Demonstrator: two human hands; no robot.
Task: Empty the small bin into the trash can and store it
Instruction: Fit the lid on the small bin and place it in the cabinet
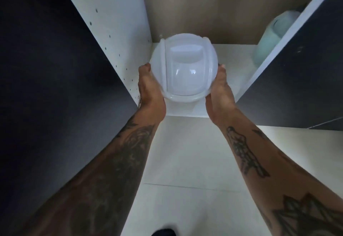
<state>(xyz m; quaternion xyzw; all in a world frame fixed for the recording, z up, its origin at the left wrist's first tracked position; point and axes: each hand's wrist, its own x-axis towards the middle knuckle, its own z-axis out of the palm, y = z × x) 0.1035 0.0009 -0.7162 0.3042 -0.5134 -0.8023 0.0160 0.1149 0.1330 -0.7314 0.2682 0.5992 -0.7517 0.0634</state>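
Note:
The small white bin, round with a domed swing lid, is seen from above inside an open cabinet. It stands upright over the white cabinet floor, towards the back left corner. My left hand presses against its left side and my right hand against its right side, so both hold it. The bin's body and base are hidden under the lid. No trash can is in view.
The cabinet has a white left wall with peg holes, a tan back panel and dark open doors on both sides. A pale green container sits at the back right. Pale floor tiles lie in front.

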